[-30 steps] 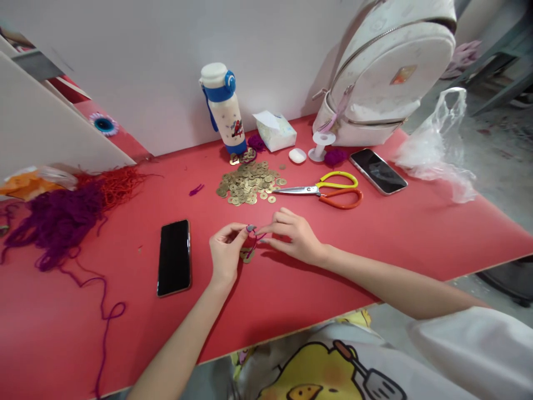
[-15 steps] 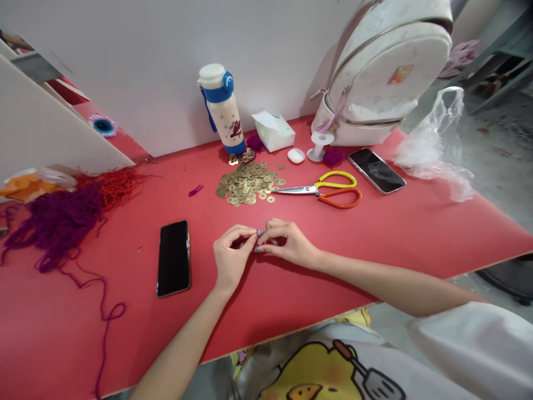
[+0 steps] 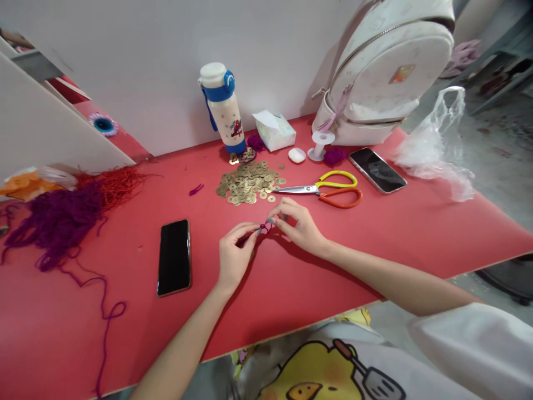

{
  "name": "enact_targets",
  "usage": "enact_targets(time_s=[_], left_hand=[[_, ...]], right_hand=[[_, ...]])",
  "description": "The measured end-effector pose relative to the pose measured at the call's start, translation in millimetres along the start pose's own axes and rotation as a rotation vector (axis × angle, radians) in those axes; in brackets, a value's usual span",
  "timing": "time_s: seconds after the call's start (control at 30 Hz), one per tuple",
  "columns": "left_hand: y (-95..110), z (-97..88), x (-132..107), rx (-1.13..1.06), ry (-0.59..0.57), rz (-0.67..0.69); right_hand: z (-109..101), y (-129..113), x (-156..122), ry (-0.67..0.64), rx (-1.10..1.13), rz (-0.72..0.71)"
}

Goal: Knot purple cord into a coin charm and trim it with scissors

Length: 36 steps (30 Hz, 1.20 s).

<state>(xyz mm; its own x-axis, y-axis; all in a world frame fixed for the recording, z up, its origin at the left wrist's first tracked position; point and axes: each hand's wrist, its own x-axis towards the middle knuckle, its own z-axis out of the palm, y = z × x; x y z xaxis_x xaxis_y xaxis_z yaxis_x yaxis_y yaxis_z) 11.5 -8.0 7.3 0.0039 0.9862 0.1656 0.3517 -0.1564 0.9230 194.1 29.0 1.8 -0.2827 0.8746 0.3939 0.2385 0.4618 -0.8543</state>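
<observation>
Between my two hands runs a short length of purple yarn (image 3: 264, 226), with what looks like a small loop or knot in it. My left hand (image 3: 235, 253) pinches the yarn between thumb and forefinger; part of the strand is hidden in the palm. The thumb and forefinger of my right hand (image 3: 300, 226) are closed on the other end, slightly higher and to the right. Just beyond the hands lies a pile of brass-coloured coins with holes (image 3: 249, 182). Scissors (image 3: 320, 189) with one yellow and one orange handle point at the pile.
A black phone (image 3: 174, 257) lies left of my hands, another phone (image 3: 377, 170) at the right. Purple yarn (image 3: 62, 222) and red strands (image 3: 120, 186) are heaped far left. Along the back stand a bottle (image 3: 222, 111), a tissue pack (image 3: 275, 132), a spool (image 3: 319, 146) and a backpack (image 3: 383, 83).
My right hand has moved up and away from the left, drawing the purple yarn into view between them. The left hand has shifted slightly right, still pinching.
</observation>
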Motion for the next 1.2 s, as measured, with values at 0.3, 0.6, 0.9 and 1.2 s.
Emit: enact_targets(time_s=[0.3, 0.6, 0.9, 1.2], left_hand=[[2, 0.7, -1, -0.011, -0.025, 0.003], [7, -2.2, -3, -0.046, -0.011, 0.022], [7, -3.3, -2, -0.031, -0.027, 0.107], [3, -5.4, 1, -0.039, -0.069, 0.103]], right_hand=[[2, -2, -1, -0.001, -0.024, -0.012], [-6, -1, 6, -0.093, 0.138, -0.010], [-5, 9, 7, -0.144, 0.209, -0.017], [-6, 7, 7, -0.212, 0.215, 0.016]])
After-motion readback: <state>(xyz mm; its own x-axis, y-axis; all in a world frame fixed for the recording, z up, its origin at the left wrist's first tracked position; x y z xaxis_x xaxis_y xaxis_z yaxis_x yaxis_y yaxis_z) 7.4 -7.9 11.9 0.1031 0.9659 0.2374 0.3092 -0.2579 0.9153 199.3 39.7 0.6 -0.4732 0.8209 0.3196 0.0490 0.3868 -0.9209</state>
